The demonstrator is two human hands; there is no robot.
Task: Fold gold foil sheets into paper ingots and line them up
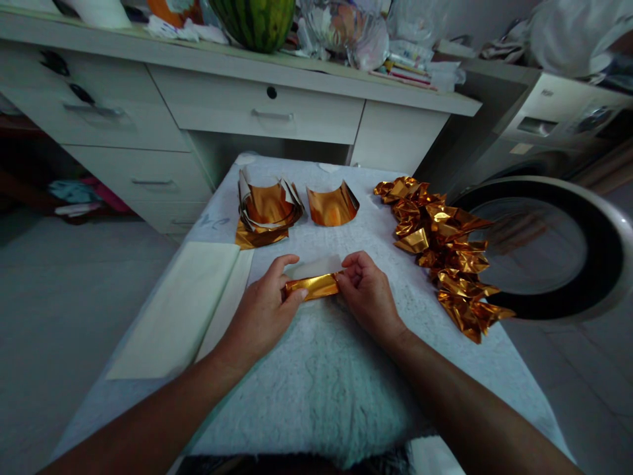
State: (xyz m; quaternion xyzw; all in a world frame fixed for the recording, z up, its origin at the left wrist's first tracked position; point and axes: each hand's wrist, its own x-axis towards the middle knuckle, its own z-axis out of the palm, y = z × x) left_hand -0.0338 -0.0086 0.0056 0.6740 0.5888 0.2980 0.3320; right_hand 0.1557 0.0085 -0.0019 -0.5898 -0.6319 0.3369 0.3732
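Note:
Between both hands is a folded strip of shiny gold foil paper (316, 287), with a pale whitish sheet part (316, 264) standing up behind it. My left hand (270, 297) pinches the strip's left end, thumb on the gold face. At the right end, my right hand (368, 290) grips it between thumb and fingers. Beyond the hands lie a stack of curled gold foil sheets (270, 204) and a single curled gold sheet (333, 206). A heap of crumpled, folded gold foil pieces (445, 251) stretches along the table's right side.
Pale paper sheets (173, 310) lie at the left of the cloth-covered table (316, 389). Behind it stands a white drawer cabinet (277, 109) with a watermelon (257, 20) on top. A washing machine's open round door (613, 251) juts out at the right.

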